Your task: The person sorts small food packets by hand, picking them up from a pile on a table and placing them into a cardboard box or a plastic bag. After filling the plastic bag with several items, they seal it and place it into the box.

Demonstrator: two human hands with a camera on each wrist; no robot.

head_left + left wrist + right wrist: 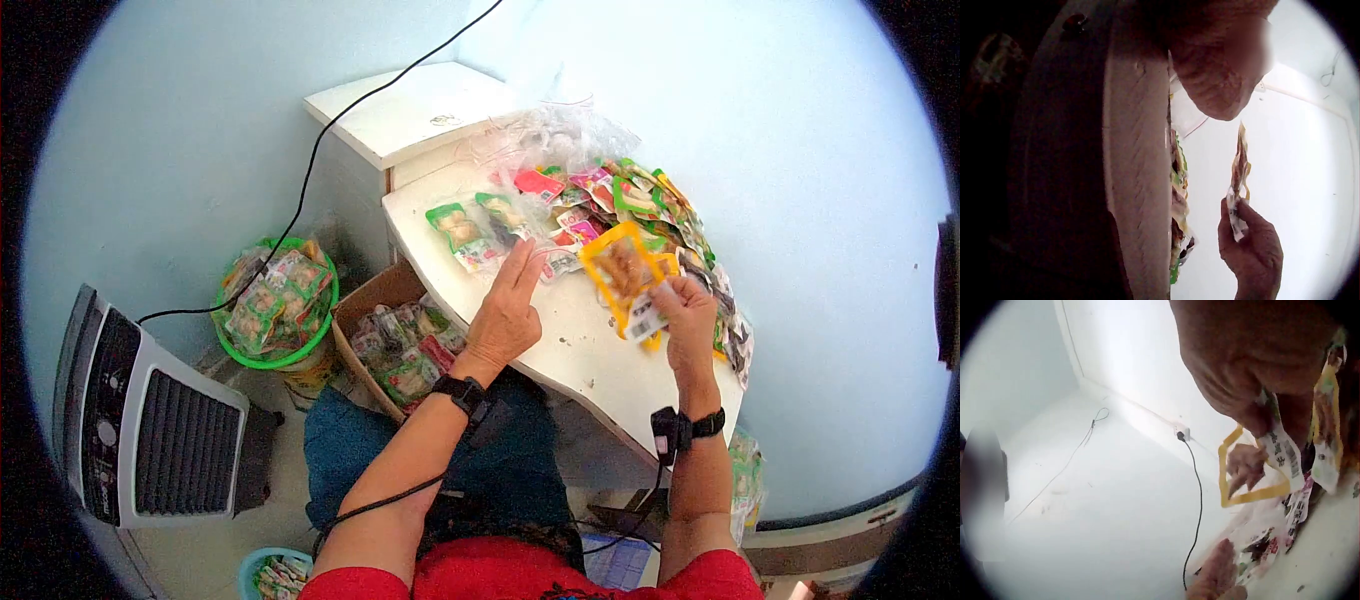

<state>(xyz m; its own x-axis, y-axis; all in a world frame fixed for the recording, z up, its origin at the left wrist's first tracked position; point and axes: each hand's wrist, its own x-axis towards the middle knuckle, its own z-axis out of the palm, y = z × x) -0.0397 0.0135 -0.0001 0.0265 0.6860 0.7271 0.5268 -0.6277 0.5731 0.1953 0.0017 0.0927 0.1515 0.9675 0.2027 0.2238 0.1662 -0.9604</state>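
My right hand [690, 325] pinches a yellow-edged clear packet [622, 268] by its white labelled end, above the right part of the table. The right wrist view shows the packet [1282, 456] hanging from the fingers of that hand [1254, 356]. Edge-on, the same packet [1240, 164] appears in the left wrist view. My left hand [505, 318] has two fingers extended over the table's middle, near two green-edged packets [458, 230]; whether it touches anything there I cannot tell. Behind the held packet lies a heap of mixed packets [640, 195].
Clear plastic bags [570, 135] lie at the back of the white table [440, 270]. To the left are a cardboard box [352, 345] of packets, a green-rimmed basket [240, 357] and an air cooler [185, 450]. A blue basin [247, 572] stands on the floor.
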